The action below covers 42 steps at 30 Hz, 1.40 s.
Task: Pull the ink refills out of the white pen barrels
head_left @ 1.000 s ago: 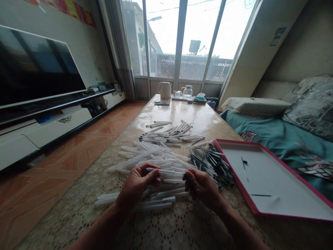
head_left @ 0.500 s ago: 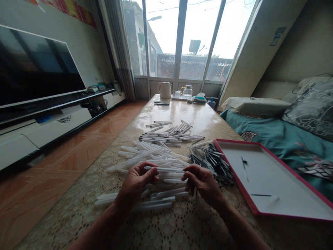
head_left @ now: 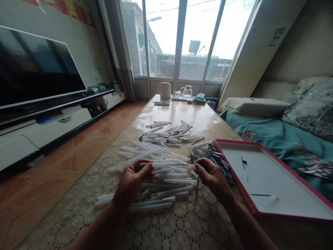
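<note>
My left hand (head_left: 137, 175) pinches a white pen barrel (head_left: 158, 163), whose pointed end sticks out to the left of the thumb. A thin dark refill (head_left: 182, 164) runs from the barrel's right side to the fingertips of my right hand (head_left: 212, 173), which are closed on its end. Another dark refill (head_left: 197, 190) slants down below my right fingers; whether they grip it I cannot tell. Under and around the hands lie many loose white barrels (head_left: 145, 152). Beside my right hand is a heap of dark refills and caps (head_left: 225, 166).
Pens with dark ends (head_left: 169, 137) lie farther up the patterned table (head_left: 177, 229). A shallow pink-rimmed tray (head_left: 256, 211) at the right holds a few small parts. At the far end stand a kettle (head_left: 165, 91) and a glass jug (head_left: 187, 92).
My right hand has moved right and slightly up, away from the left. The dark refill now shows between the hands, and another hangs below the right. My left hand has shifted slightly left and up.
</note>
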Tool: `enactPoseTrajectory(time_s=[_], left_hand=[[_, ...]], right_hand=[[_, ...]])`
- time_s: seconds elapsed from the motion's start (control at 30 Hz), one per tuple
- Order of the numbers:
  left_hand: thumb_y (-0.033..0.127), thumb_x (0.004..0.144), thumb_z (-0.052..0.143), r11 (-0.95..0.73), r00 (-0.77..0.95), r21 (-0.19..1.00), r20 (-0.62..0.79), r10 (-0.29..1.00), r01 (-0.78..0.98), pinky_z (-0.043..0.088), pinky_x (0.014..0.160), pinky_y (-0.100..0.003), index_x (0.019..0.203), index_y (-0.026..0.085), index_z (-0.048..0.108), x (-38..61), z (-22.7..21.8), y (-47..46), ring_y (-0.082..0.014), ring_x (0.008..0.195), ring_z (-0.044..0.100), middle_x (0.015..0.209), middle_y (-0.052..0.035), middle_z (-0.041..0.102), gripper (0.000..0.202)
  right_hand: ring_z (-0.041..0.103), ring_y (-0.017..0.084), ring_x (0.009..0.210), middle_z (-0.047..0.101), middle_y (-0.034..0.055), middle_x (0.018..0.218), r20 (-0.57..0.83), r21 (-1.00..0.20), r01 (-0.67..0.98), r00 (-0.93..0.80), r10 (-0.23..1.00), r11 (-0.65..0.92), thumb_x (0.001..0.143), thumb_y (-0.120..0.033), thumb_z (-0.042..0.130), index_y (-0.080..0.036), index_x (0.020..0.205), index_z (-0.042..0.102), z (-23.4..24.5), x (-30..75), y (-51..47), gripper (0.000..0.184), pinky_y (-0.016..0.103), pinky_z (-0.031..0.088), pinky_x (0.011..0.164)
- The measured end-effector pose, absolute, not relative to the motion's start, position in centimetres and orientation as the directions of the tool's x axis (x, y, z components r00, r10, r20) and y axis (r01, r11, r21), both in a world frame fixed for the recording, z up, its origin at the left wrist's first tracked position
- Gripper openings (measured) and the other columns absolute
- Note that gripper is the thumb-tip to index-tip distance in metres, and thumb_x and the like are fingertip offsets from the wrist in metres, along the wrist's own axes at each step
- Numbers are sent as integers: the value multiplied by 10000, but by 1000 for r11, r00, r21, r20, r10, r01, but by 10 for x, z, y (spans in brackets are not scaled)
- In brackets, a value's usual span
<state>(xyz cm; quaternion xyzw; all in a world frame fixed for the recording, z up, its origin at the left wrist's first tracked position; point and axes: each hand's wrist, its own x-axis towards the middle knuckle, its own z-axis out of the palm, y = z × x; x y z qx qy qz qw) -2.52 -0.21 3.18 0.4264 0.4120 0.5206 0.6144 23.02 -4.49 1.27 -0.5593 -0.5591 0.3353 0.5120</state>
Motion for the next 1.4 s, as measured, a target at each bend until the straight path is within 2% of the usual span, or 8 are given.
enactPoseTrajectory(time_s=[0.17, 0.37, 0.63, 0.73, 0.87, 0.97, 1.2, 1.4], left_hand=[[286, 608, 823, -77, -90, 975, 60, 994, -208, 513, 557, -227, 842, 150, 680, -33, 35, 2, -136, 558, 628, 599, 17, 676, 307], [262, 690, 750, -348, -134, 912, 381, 915, 220, 503, 732, -292, 890, 213, 746, -35, 25, 12, -222, 801, 677, 851, -44, 749, 206], [225, 791, 634, -513, 16, 595, 644, 765, 619, 430, 927, -417, 1051, 201, 706, -39, 12, 22, -289, 1007, 616, 1032, -99, 717, 271], [216, 801, 618, -532, 33, 548, 676, 736, 646, 427, 920, -416, 1018, 210, 704, -38, 12, 19, -286, 1006, 608, 1012, -88, 712, 234], [210, 809, 605, -550, 65, 539, 674, 736, 638, 428, 909, -410, 1005, 223, 697, -35, 13, 16, -284, 999, 604, 999, -80, 707, 216], [212, 821, 594, -561, 70, 539, 679, 731, 628, 426, 910, -409, 993, 217, 694, -34, 13, 14, -284, 991, 603, 988, -84, 704, 199], [204, 829, 582, -561, 74, 548, 672, 737, 621, 430, 896, -404, 971, 213, 689, -35, 15, 12, -278, 976, 601, 970, -82, 703, 178], [187, 822, 581, -557, 68, 574, 657, 751, 600, 439, 886, -381, 957, 219, 697, -35, 15, 10, -268, 959, 607, 950, -69, 706, 181]], right_hand=[[589, 225, 713, 635, 74, 780, 456, -744, 667, 458, 763, 44, 879, -424, 505, -176, 902, 584, 8, 269, -37, 261, 345, 457, 677], [528, 320, 1054, 608, 160, 1107, 682, -446, 893, 381, 625, -59, 856, -359, 506, -164, 1013, 619, -6, 283, -28, 274, 466, 406, 899], [540, 279, 1022, 615, 138, 1035, 723, -455, 879, 272, 636, 141, 860, -272, 490, -170, 988, 603, -6, 261, -31, 199, 452, 428, 922], [581, 259, 959, 628, 125, 1018, 641, -594, 779, 309, 703, 200, 881, -265, 469, -172, 1005, 595, 4, 241, -36, 201, 425, 472, 855], [638, 201, 836, 640, 108, 1039, 305, -743, 661, 193, 933, 106, 885, -248, 473, -167, 1054, 577, 23, 215, -35, 214, 295, 516, 662], [639, 167, 835, 638, 109, 1056, 202, -576, 813, 38, 979, 87, 879, -182, 484, -144, 1060, 581, 35, 210, -15, 208, 266, 494, 735], [561, 229, 1045, 629, 125, 1095, 189, -384, 919, -21, 982, 93, 824, -67, 571, -144, 1045, 615, 28, 214, 64, 238, 328, 414, 903], [592, 225, 1010, 608, 96, 1138, 199, -347, 937, 46, 979, 27, 908, -263, 584, -140, 1103, 600, 9, 208, 94, 232, 420, 483, 871]])
